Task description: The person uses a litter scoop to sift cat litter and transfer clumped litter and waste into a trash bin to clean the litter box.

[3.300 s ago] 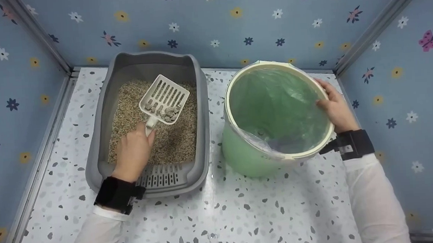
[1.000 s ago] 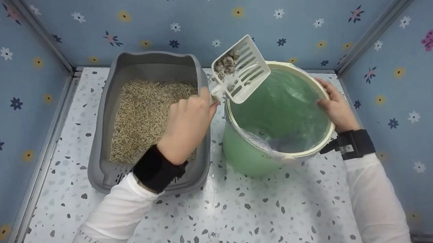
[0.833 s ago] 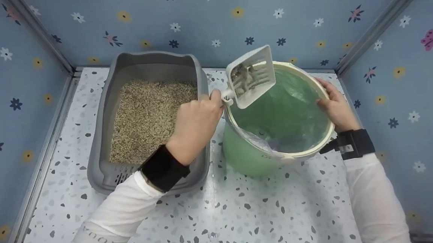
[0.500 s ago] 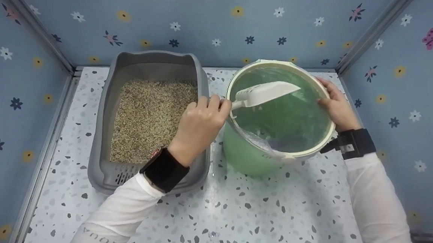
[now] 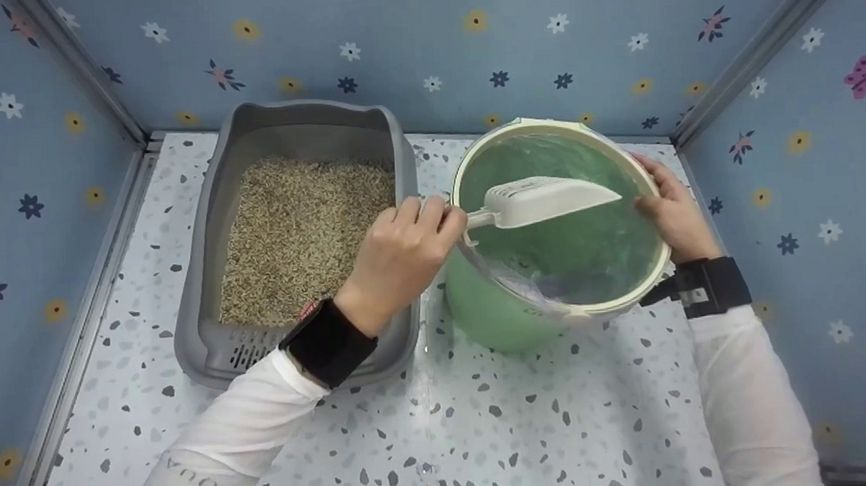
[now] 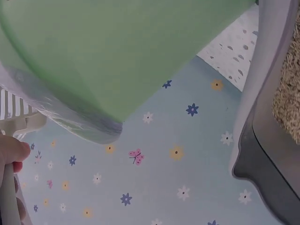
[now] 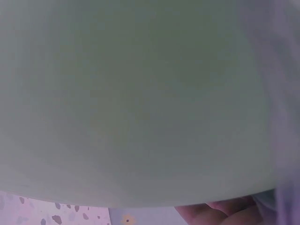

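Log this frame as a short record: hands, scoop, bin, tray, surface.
left hand: grips the scoop by its handle
right hand: grips the rim of the bin
scoop: tilted, over the bin's opening; contents not visible
bin: green, with clear liner
tray: grey, holds litter, left of bin
surface: white, speckled

Tray at 9 o'clock appears smooth, matt plastic; its litter is coarse. Bin and scoop, towards 3 o'clock, are smooth plastic; the liner shows glossy, crinkled film. Sleeves look like cloth; rails at 10 and 2 o'clock, metal.
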A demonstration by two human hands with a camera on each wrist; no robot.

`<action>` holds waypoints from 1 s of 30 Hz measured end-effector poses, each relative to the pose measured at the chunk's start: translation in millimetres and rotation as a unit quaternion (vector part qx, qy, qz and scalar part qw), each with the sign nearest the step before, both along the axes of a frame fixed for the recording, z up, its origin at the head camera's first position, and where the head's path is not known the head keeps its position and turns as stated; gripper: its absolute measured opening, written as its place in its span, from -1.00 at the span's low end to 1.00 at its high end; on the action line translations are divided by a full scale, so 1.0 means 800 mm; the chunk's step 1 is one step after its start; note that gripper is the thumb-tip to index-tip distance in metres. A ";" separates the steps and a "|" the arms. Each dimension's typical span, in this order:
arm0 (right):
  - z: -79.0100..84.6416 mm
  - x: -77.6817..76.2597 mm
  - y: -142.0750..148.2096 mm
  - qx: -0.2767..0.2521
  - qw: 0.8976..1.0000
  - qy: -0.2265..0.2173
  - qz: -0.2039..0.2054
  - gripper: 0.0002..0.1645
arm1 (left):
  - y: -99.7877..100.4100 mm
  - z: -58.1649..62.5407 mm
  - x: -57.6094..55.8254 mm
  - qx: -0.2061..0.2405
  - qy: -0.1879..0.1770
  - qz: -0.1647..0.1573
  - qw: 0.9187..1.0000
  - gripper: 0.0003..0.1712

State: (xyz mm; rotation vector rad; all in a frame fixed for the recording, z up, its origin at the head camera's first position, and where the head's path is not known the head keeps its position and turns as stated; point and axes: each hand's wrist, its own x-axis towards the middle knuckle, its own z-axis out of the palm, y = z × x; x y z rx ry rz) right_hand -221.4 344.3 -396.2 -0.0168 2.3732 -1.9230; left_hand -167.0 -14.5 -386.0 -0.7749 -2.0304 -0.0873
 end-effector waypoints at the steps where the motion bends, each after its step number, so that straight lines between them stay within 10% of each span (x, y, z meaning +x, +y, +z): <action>1: 0.000 0.000 0.000 -0.001 1.000 0.000 0.002 -0.23 | 0.000 0.000 0.000 0.019 -0.027 -0.007 0.999 -0.85; 7: -0.001 0.000 0.000 0.006 1.000 0.000 0.015 -0.24 | -0.003 0.002 0.006 0.122 -0.212 -0.036 0.969 -0.87; 17: -0.002 -0.001 0.002 -0.007 1.000 0.003 0.016 -0.23 | -0.004 0.012 0.016 0.221 -0.434 -0.071 0.870 -0.74; 25: 0.001 0.000 0.000 -0.011 1.000 0.000 0.005 -0.23 | -0.016 0.012 0.020 0.157 -0.586 -0.056 0.793 -0.70; 30: 0.000 0.000 0.000 -0.007 1.000 -0.002 -0.003 -0.23 | -0.018 0.010 0.021 0.141 -0.609 -0.053 0.779 -0.69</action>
